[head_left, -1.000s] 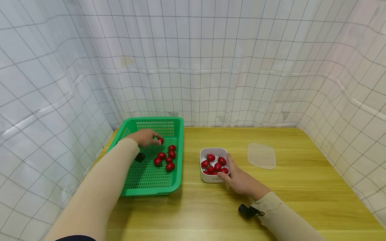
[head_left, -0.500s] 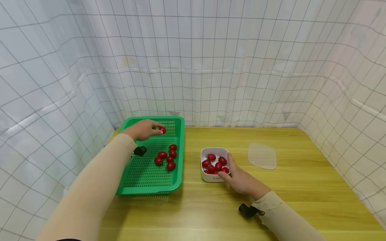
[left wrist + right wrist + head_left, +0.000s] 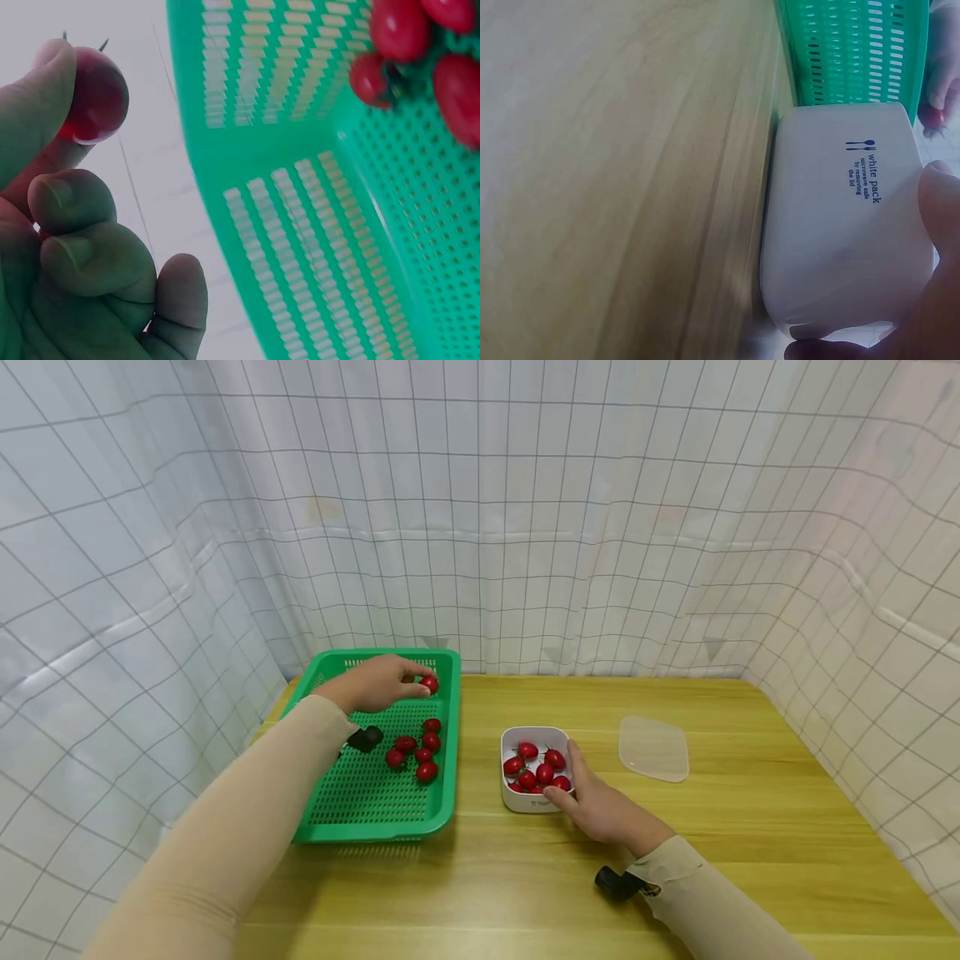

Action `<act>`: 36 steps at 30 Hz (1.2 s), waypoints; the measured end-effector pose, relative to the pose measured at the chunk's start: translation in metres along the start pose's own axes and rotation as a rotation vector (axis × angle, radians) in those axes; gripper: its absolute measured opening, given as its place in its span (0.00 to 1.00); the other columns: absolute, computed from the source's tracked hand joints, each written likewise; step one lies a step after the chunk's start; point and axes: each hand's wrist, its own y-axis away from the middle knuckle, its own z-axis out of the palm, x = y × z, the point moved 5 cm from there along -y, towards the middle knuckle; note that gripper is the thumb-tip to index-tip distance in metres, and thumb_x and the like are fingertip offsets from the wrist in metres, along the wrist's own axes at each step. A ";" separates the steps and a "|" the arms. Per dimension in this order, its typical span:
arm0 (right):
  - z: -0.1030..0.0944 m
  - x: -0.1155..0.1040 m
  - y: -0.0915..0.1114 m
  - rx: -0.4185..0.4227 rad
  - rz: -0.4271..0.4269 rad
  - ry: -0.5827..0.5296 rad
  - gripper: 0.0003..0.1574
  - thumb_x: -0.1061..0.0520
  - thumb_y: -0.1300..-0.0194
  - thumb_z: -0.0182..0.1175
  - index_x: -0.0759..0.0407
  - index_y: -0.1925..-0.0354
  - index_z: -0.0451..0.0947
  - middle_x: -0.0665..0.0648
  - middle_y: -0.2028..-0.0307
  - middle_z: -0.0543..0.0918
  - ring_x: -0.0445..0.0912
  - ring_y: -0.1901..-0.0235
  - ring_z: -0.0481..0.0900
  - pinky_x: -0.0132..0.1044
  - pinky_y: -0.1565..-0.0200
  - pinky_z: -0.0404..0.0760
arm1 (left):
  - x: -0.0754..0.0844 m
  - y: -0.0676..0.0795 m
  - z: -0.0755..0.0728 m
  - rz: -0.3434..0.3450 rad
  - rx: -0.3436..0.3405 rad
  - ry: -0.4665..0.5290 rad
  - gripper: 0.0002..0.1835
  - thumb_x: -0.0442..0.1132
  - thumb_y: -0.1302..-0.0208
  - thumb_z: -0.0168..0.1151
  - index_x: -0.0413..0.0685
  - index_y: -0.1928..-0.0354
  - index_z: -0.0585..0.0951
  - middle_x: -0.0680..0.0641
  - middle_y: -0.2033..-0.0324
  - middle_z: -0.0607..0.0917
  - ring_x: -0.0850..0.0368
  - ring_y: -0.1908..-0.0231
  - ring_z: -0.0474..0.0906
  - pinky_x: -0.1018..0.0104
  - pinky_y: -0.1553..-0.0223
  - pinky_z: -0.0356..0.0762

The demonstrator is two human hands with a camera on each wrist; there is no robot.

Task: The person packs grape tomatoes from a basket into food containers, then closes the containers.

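Between thumb and finger, my left hand (image 3: 378,683) pinches a red cherry tomato (image 3: 103,94), raised over the far part of the green basket (image 3: 447,777). The other fingers curl beneath it in the left wrist view. Several more cherry tomatoes (image 3: 427,772) lie loose on the basket floor, mostly toward its right side. My right hand (image 3: 600,808) grips the right side of a small white plastic container (image 3: 840,232), thumb at the near corner and fingers along the side. Inside that container rest several cherry tomatoes (image 3: 544,773).
A translucent lid (image 3: 652,749) lies flat on the wooden table (image 3: 540,885), right of the container. Grid-patterned white curtains (image 3: 517,527) hang behind and along both sides. A strip of table separates basket and container.
My left hand has lifted the pinched cherry tomato off the basket floor and carried it up, then rightward toward the basket's right rim. The right hand and container stay in place.
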 end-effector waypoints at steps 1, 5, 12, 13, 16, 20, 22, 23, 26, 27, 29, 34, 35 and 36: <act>0.000 0.000 0.000 0.001 -0.001 -0.001 0.62 0.36 0.18 0.51 0.64 0.17 0.22 0.70 0.16 0.41 0.68 0.19 0.52 0.64 0.21 0.54 | 0.004 -0.001 0.001 0.011 -0.004 0.000 0.25 0.52 0.18 0.56 0.52 0.26 0.76 0.44 0.31 0.81 0.42 0.30 0.75 0.40 0.30 0.72; 0.001 0.000 -0.001 -0.002 0.001 -0.007 0.62 0.36 0.18 0.51 0.64 0.17 0.22 0.70 0.16 0.40 0.67 0.19 0.51 0.64 0.20 0.53 | 0.020 -0.004 0.006 0.048 -0.014 -0.007 0.25 0.53 0.19 0.56 0.53 0.27 0.77 0.46 0.34 0.84 0.44 0.30 0.75 0.42 0.28 0.72; 0.001 0.002 -0.002 -0.009 -0.007 -0.015 0.63 0.38 0.18 0.51 0.64 0.17 0.21 0.68 0.15 0.37 0.65 0.17 0.47 0.62 0.19 0.51 | 0.045 -0.007 0.010 0.073 -0.014 -0.016 0.24 0.54 0.21 0.59 0.58 0.29 0.79 0.46 0.30 0.79 0.46 0.28 0.73 0.44 0.28 0.71; 0.001 0.001 -0.002 -0.008 -0.010 -0.014 0.62 0.38 0.18 0.51 0.64 0.17 0.21 0.69 0.16 0.37 0.66 0.17 0.47 0.63 0.20 0.51 | 0.048 -0.008 0.011 0.081 -0.016 -0.017 0.24 0.53 0.21 0.59 0.58 0.29 0.80 0.46 0.31 0.80 0.47 0.29 0.73 0.45 0.28 0.72; 0.000 0.001 -0.001 -0.009 -0.006 -0.008 0.62 0.38 0.18 0.51 0.64 0.17 0.21 0.69 0.16 0.37 0.66 0.17 0.47 0.63 0.20 0.51 | 0.059 -0.009 0.015 0.112 -0.027 -0.023 0.24 0.53 0.21 0.59 0.57 0.29 0.80 0.47 0.32 0.81 0.47 0.31 0.75 0.46 0.30 0.74; 0.000 0.001 -0.001 -0.009 -0.006 -0.006 0.62 0.37 0.18 0.51 0.65 0.17 0.21 0.69 0.16 0.38 0.67 0.18 0.48 0.63 0.20 0.51 | 0.074 -0.010 0.020 0.143 -0.042 -0.033 0.24 0.52 0.20 0.59 0.55 0.29 0.79 0.47 0.33 0.82 0.49 0.36 0.77 0.48 0.32 0.76; -0.001 0.000 0.000 -0.008 -0.009 -0.008 0.62 0.37 0.18 0.51 0.66 0.17 0.22 0.70 0.16 0.38 0.67 0.18 0.48 0.64 0.20 0.51 | 0.081 -0.010 0.023 0.152 -0.048 -0.034 0.24 0.52 0.20 0.59 0.54 0.29 0.79 0.48 0.34 0.82 0.50 0.38 0.78 0.49 0.34 0.77; -0.001 0.000 0.000 -0.006 -0.013 -0.009 0.63 0.36 0.18 0.51 0.66 0.17 0.22 0.70 0.16 0.38 0.68 0.18 0.48 0.64 0.20 0.51 | 0.084 -0.011 0.024 0.154 -0.052 -0.035 0.24 0.53 0.20 0.59 0.55 0.29 0.80 0.48 0.35 0.83 0.51 0.40 0.78 0.50 0.34 0.77; -0.001 -0.001 0.001 -0.010 -0.015 -0.012 0.63 0.36 0.18 0.51 0.67 0.17 0.23 0.71 0.16 0.38 0.68 0.18 0.47 0.64 0.20 0.51 | 0.092 -0.013 0.029 0.162 -0.066 -0.033 0.24 0.53 0.21 0.59 0.55 0.30 0.81 0.49 0.38 0.84 0.52 0.42 0.79 0.51 0.35 0.78; -0.001 -0.002 0.001 -0.011 -0.018 -0.011 0.63 0.36 0.18 0.51 0.67 0.17 0.23 0.71 0.16 0.38 0.68 0.18 0.47 0.64 0.20 0.51 | 0.095 -0.014 0.030 0.165 -0.071 -0.030 0.23 0.53 0.21 0.60 0.56 0.31 0.81 0.49 0.39 0.85 0.52 0.42 0.79 0.51 0.35 0.78; -0.001 -0.001 0.000 -0.011 -0.023 -0.013 0.63 0.36 0.18 0.50 0.67 0.17 0.22 0.71 0.16 0.37 0.68 0.18 0.47 0.64 0.20 0.51 | 0.098 -0.016 0.033 0.180 -0.079 -0.031 0.22 0.53 0.22 0.60 0.56 0.32 0.82 0.50 0.41 0.85 0.53 0.45 0.79 0.52 0.37 0.79; -0.001 -0.001 -0.001 -0.007 -0.031 -0.023 0.63 0.37 0.18 0.51 0.66 0.17 0.22 0.70 0.16 0.38 0.67 0.18 0.48 0.64 0.20 0.51 | 0.105 -0.022 0.039 0.230 -0.090 -0.047 0.20 0.52 0.22 0.61 0.57 0.34 0.84 0.52 0.47 0.85 0.55 0.53 0.77 0.58 0.48 0.79; -0.001 -0.001 -0.001 -0.006 -0.032 -0.024 0.62 0.37 0.18 0.51 0.66 0.17 0.22 0.70 0.16 0.39 0.67 0.18 0.49 0.64 0.20 0.52 | 0.106 -0.022 0.040 0.234 -0.094 -0.046 0.20 0.52 0.22 0.61 0.57 0.34 0.84 0.52 0.49 0.85 0.54 0.54 0.77 0.58 0.49 0.79; -0.001 -0.001 -0.001 -0.007 -0.033 -0.024 0.62 0.37 0.18 0.51 0.66 0.17 0.22 0.70 0.16 0.39 0.67 0.18 0.49 0.64 0.20 0.52 | 0.108 -0.023 0.041 0.235 -0.098 -0.047 0.20 0.51 0.22 0.61 0.57 0.34 0.84 0.52 0.49 0.85 0.54 0.54 0.76 0.59 0.50 0.78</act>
